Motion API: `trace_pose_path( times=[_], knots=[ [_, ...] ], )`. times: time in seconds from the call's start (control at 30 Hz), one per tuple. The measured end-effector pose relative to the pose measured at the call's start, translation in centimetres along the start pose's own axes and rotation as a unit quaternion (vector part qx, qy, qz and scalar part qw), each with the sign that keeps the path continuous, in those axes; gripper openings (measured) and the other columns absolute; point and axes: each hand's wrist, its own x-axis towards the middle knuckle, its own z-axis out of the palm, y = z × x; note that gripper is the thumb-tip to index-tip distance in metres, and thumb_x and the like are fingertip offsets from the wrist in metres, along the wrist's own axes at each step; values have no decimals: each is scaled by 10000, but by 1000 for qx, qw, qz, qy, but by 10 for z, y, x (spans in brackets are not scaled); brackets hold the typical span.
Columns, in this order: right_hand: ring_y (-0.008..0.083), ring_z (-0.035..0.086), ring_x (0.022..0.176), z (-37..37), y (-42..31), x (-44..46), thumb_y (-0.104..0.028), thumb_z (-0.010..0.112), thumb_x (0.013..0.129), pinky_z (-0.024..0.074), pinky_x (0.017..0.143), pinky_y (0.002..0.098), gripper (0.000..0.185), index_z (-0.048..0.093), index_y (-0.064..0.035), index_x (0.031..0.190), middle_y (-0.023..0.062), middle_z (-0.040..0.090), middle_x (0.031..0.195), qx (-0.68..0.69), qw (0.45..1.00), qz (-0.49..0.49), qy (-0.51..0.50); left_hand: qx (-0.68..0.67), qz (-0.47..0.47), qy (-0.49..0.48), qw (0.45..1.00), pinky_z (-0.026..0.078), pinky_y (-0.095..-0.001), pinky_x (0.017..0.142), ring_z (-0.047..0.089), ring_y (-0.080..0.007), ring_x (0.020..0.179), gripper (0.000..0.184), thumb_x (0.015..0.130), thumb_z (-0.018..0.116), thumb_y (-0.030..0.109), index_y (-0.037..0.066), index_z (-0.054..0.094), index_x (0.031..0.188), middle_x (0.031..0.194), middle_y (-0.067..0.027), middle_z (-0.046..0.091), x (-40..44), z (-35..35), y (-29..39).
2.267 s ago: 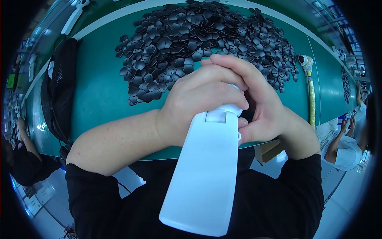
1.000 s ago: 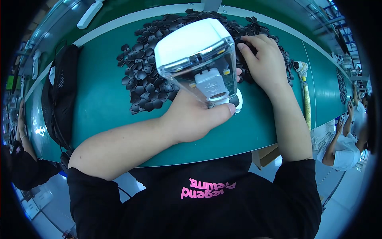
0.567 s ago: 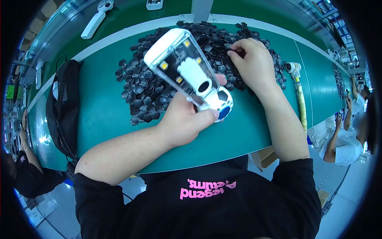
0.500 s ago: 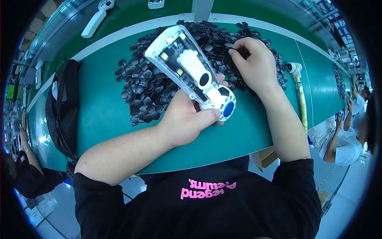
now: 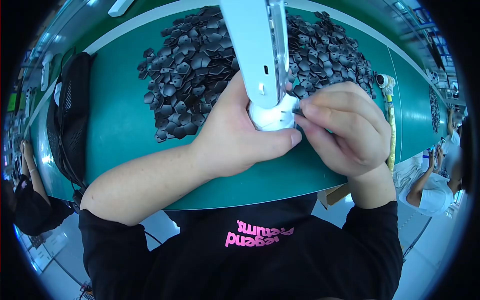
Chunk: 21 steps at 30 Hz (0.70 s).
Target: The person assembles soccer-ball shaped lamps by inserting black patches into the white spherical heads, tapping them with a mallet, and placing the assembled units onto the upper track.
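Note:
My left hand [image 5: 232,135] is closed around the round end [image 5: 270,119] of a white lamp with a ball-shaped end [image 5: 252,45]. Its long flat body points away from me, with the clear side turned to the right. With thumb and fingers, my right hand [image 5: 352,125] pinches a small black pentagon piece [image 5: 299,111] at the right side of the ball end. Fingers partly cover the piece, so I cannot tell whether it sits in the ball. Beyond both hands lies a wide heap of similar black pieces [image 5: 192,65] on the green table [image 5: 120,120].
A black mesh bag [image 5: 75,120] with a cable lies at the left table edge. On the right stands a white-headed tool with a yellow-wrapped handle [image 5: 391,120]. Another white part [image 5: 121,7] is beyond the rail. Co-workers sit at both sides, including a person in white [image 5: 432,192].
The lamp has turned, so its plain white back now shows and its body points farther away. My right hand has come from the heap to the ball end with a black piece.

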Motion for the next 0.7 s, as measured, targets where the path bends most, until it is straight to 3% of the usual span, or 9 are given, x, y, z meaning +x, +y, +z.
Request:
trace_pose_path(
  times=[0.13,0.27,0.53,0.63,0.7],
  knots=[
    [250,679,747,5,1,-1,34,799,648,560,638,323,289,700,-4,917,120,692,864,-20,1000,-7,13,-23,-21,-4,1000,471,-360,1014,571,-206,1190,807,768,756,-30,38,331,1450,1269,-101,563,0,3,1],
    [245,676,730,4,1,2,5,806,627,566,627,320,284,717,-6,896,116,692,848,-38,999,-25,24,-18,-4,30,999,517,-318,889,592,-158,1065,675,712,842,48,43,456,1266,1147,-63,575,3,7,1],
    [279,664,799,-5,-5,3,49,757,682,552,676,351,308,680,9,977,138,674,937,-16,999,13,-38,-71,-17,30,997,505,-318,914,584,-156,1070,772,690,906,118,38,436,1298,1136,-58,583,3,3,-4],
    [288,663,812,-4,-5,1,41,751,680,552,679,358,308,679,9,978,142,670,944,-16,999,18,-44,-46,-51,-6,998,473,-364,1023,562,-212,1210,978,698,874,20,17,281,1475,1280,-107,552,3,-1,1],
    [296,662,820,-5,-5,1,33,749,676,552,680,366,308,677,8,975,145,667,951,-19,999,16,-49,-46,-50,-4,998,472,-364,1024,558,-212,1214,985,697,879,28,18,278,1477,1283,-105,548,2,-1,1]
  ],
)
